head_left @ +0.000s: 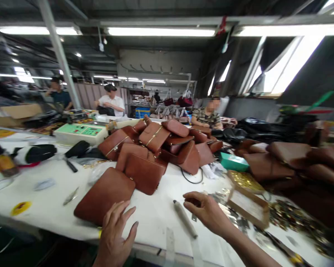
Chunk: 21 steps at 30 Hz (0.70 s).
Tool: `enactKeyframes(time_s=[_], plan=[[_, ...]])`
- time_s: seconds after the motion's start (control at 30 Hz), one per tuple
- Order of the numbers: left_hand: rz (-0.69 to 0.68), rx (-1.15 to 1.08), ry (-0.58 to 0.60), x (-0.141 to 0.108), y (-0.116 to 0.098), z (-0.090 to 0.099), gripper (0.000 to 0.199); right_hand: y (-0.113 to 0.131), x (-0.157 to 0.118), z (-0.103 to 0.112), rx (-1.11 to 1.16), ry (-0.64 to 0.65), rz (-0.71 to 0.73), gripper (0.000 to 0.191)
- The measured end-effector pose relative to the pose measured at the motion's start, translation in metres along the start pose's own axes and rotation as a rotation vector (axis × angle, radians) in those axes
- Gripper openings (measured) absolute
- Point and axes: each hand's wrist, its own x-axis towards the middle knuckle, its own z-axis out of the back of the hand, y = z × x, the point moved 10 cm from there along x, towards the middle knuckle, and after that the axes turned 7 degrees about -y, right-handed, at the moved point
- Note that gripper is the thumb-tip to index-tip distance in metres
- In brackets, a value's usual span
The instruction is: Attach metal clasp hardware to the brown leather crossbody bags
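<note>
My left hand [116, 231] is open, its fingers spread at the lower edge of a brown leather bag [107, 194]; whether the fingertips touch the leather I cannot tell. This bag lies flat on the white table [149, 218], in front of a heap of similar brown bags [144, 168]. My right hand [207, 211] hovers over the table with fingers loosely curled and thumb apart, and nothing shows in its grip. Just left of it lies a grey pen-shaped tool [185, 218] with a dark tip. A small metal piece [194, 217] sits below the right fingers.
On the right are a cardboard tray [249, 207], a heap of gold-coloured hardware [245, 181], a green box [233, 162], pliers [286, 250] and more brown bags [269, 165]. A machine with a green panel [80, 133] stands at the left. Several people sit beyond the table.
</note>
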Motion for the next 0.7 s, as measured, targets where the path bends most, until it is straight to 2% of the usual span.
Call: enactKeyframes(time_s=[0.07,0.13,0.23,0.3,0.37,0.43,0.5,0.57,0.7], plan=[[0.06,0.127,-0.072,0.003,0.024,0.021,0.044,-0.005,0.033,-0.022,0.002,-0.014,0.005,0.04],[0.118,0.212,-0.093,0.001,0.046,0.036,0.051,-0.011,0.066,-0.044,0.035,-0.082,-0.015,0.056],[0.16,0.292,-0.029,-0.013,0.075,0.039,0.059,-0.02,0.114,-0.075,0.086,-0.199,-0.072,0.088],[0.157,0.324,0.046,-0.025,0.09,0.033,0.062,-0.018,0.142,-0.091,0.063,-0.259,-0.051,0.099],[0.139,0.334,0.118,-0.036,0.1,0.025,0.059,-0.012,0.164,-0.102,0.032,-0.292,0.012,0.094],[0.125,0.331,0.167,-0.042,0.106,0.017,0.055,-0.004,0.177,-0.11,0.04,-0.288,0.063,0.077],[0.131,0.336,0.186,-0.043,0.113,0.012,0.052,0.002,0.182,-0.109,0.068,-0.287,0.089,0.06],[0.136,0.352,0.185,-0.04,0.118,0.011,0.051,0.007,0.178,-0.095,0.078,-0.333,0.109,0.051],[0.092,0.349,0.179,-0.04,0.125,0.014,0.053,0.01,0.14,-0.027,0.12,-0.551,0.101,0.05]])
